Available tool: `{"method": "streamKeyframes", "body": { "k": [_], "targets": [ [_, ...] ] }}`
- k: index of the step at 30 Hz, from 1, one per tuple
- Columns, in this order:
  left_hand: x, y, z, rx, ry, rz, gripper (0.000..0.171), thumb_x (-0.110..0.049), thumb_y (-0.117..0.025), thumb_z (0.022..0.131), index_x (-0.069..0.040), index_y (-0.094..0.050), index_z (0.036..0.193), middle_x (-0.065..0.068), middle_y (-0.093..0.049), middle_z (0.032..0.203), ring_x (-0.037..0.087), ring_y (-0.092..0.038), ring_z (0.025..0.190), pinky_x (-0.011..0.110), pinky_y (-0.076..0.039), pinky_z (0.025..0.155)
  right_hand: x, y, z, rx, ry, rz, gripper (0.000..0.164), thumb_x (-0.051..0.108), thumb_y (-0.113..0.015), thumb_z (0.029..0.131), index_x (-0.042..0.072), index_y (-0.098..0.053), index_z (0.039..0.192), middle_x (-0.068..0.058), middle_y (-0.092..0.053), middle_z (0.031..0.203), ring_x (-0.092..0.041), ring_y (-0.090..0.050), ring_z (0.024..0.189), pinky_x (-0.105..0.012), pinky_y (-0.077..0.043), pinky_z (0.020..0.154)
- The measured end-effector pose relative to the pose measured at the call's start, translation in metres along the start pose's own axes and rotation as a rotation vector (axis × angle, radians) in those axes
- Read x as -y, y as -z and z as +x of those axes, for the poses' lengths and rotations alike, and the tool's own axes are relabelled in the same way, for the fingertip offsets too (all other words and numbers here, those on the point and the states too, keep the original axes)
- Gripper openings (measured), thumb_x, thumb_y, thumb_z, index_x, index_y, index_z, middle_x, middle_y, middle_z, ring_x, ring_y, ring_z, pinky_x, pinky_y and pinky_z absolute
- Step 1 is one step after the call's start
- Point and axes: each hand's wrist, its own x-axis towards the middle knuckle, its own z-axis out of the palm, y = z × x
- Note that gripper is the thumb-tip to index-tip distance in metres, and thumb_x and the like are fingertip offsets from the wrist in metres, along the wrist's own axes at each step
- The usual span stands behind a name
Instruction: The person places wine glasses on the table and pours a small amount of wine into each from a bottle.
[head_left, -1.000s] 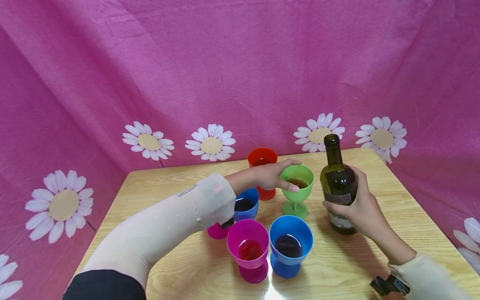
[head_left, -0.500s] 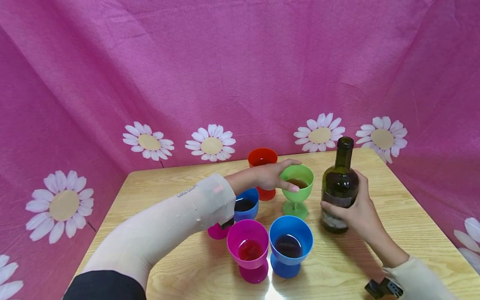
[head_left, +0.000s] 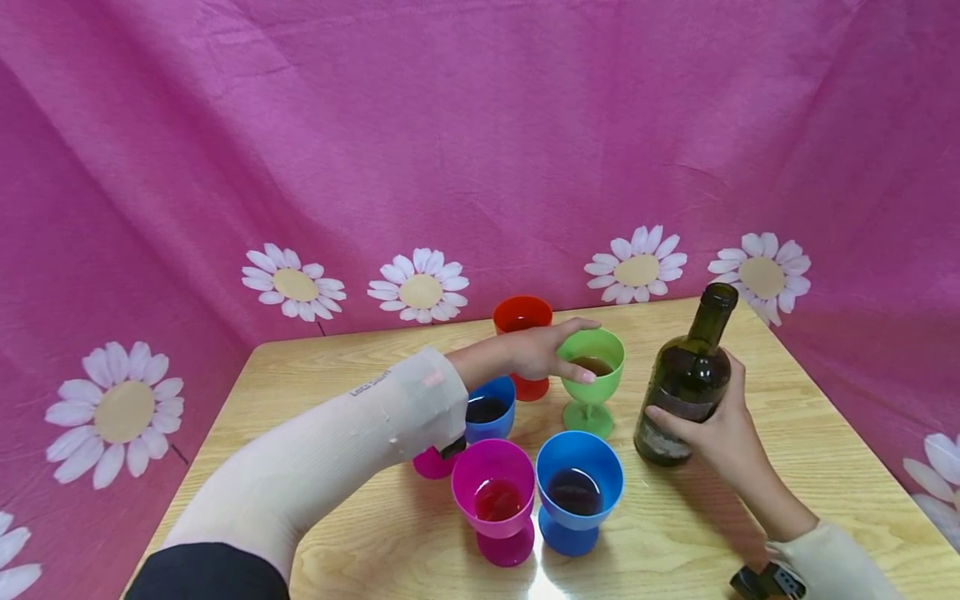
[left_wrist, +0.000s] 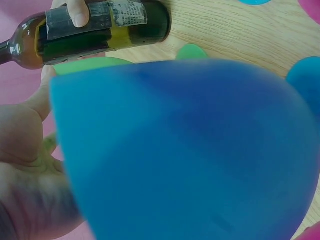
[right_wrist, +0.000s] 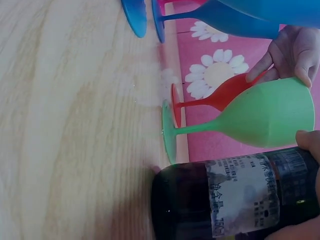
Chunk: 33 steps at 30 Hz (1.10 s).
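In the head view my left hand [head_left: 536,353] reaches across to the green goblet [head_left: 603,390], with thumb and fingers curved about its bowl near the rim. Dark liquid lies in that goblet, which stands upright. My right hand [head_left: 726,440] grips a dark green wine bottle [head_left: 682,379] around its labelled body. The bottle leans, its open neck to the right and its base close over the table. The right wrist view shows the bottle's white label [right_wrist: 245,192] beside the green goblet [right_wrist: 270,112]. A blurred blue goblet [left_wrist: 190,150] covers most of the left wrist view.
A red goblet [head_left: 522,310] stands behind my left hand and a blue goblet [head_left: 497,421] below its wrist. Nearer are a pink goblet [head_left: 493,500] and another blue goblet [head_left: 579,492], both with liquid. A second pink foot [head_left: 432,464] shows under my left sleeve. A flowered pink cloth [head_left: 480,167] hangs behind.
The bottle has gone from leaning left, through upright, to leaning right in my right hand, its neck moving right and its base slightly left. My left hand and the goblets stay put.
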Motion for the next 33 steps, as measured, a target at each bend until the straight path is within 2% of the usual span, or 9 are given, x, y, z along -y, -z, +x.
{"method": "streamKeyframes", "body": {
  "k": [3,11,17,24,26,27,30,32,33],
  "targets": [
    [-0.001,0.000,0.000,-0.005,0.004,0.011,0.088,-0.031,-0.075,0.095,-0.026,-0.022,0.165,0.006,-0.050,0.152,0.025,-0.046,0.140,0.043,-0.047,0.110,-0.002,-0.001,-0.001,-0.010,0.013,-0.005,0.113,0.018,-0.088,0.084,0.030,-0.005,0.160,-0.013,-0.040,0.152,-0.007,-0.042,0.126,-0.019,-0.032,0.103],
    [-0.002,-0.002,-0.003,-0.052,0.006,0.108,0.089,-0.036,-0.075,0.093,-0.028,-0.024,0.165,0.004,-0.050,0.154,0.025,-0.049,0.138,0.041,-0.052,0.105,-0.005,-0.004,-0.002,-0.029,0.040,-0.008,0.112,0.015,-0.088,0.083,0.027,-0.007,0.160,-0.015,-0.041,0.150,0.002,-0.040,0.123,-0.014,-0.030,0.102],
    [-0.009,-0.002,-0.008,-0.101,0.015,0.165,0.087,-0.033,-0.077,0.092,-0.026,-0.029,0.164,0.004,-0.057,0.146,0.023,-0.055,0.128,0.031,-0.057,0.090,-0.007,-0.006,-0.003,-0.037,0.049,-0.011,0.113,0.015,-0.088,0.084,0.029,-0.006,0.161,-0.014,-0.041,0.150,0.003,-0.040,0.122,-0.012,-0.031,0.100],
    [-0.016,-0.002,-0.013,-0.144,0.011,0.249,0.087,-0.035,-0.078,0.090,-0.027,-0.031,0.163,0.003,-0.062,0.136,0.017,-0.057,0.114,0.021,-0.055,0.075,-0.006,-0.007,-0.004,-0.046,0.039,0.014,0.112,0.014,-0.087,0.085,0.030,-0.006,0.161,-0.015,-0.040,0.150,0.003,-0.040,0.122,-0.012,-0.030,0.101],
    [-0.017,-0.001,-0.016,-0.161,0.007,0.258,0.088,-0.037,-0.078,0.089,-0.028,-0.031,0.163,0.003,-0.062,0.137,0.017,-0.057,0.115,0.022,-0.056,0.074,-0.004,-0.006,-0.004,-0.038,0.024,0.010,0.113,0.016,-0.087,0.085,0.033,-0.005,0.161,-0.015,-0.041,0.151,-0.004,-0.042,0.125,-0.017,-0.031,0.105],
    [-0.017,-0.001,-0.018,-0.172,0.002,0.271,0.088,-0.039,-0.078,0.089,-0.029,-0.032,0.163,0.003,-0.062,0.138,0.018,-0.058,0.117,0.023,-0.056,0.075,-0.003,-0.005,-0.005,-0.033,0.016,0.005,0.114,0.018,-0.087,0.085,0.035,-0.004,0.161,-0.016,-0.041,0.152,-0.010,-0.043,0.128,-0.023,-0.032,0.110],
    [-0.019,0.002,-0.027,-0.203,-0.007,0.294,0.087,-0.042,-0.078,0.089,-0.031,-0.032,0.163,0.003,-0.058,0.146,0.022,-0.056,0.128,0.029,-0.058,0.083,0.001,-0.001,-0.006,-0.021,0.004,-0.032,0.120,0.023,-0.089,0.084,0.042,0.000,0.161,-0.022,-0.042,0.153,-0.033,-0.044,0.136,-0.052,-0.033,0.117],
    [-0.020,0.004,-0.036,-0.224,-0.021,0.307,0.086,-0.043,-0.077,0.089,-0.031,-0.033,0.162,0.002,-0.057,0.149,0.023,-0.054,0.132,0.033,-0.058,0.089,0.005,0.003,-0.007,-0.014,0.016,-0.076,0.123,0.026,-0.090,0.083,0.043,0.003,0.162,-0.027,-0.042,0.153,-0.047,-0.043,0.136,-0.070,-0.032,0.111],
    [-0.021,0.004,-0.040,-0.234,-0.029,0.313,0.086,-0.044,-0.077,0.090,-0.031,-0.033,0.162,0.002,-0.057,0.149,0.023,-0.054,0.133,0.034,-0.058,0.091,0.007,0.005,-0.007,-0.012,0.032,-0.099,0.124,0.026,-0.091,0.082,0.042,0.002,0.163,-0.029,-0.041,0.153,-0.052,-0.042,0.136,-0.076,-0.033,0.106]
  ]
}}
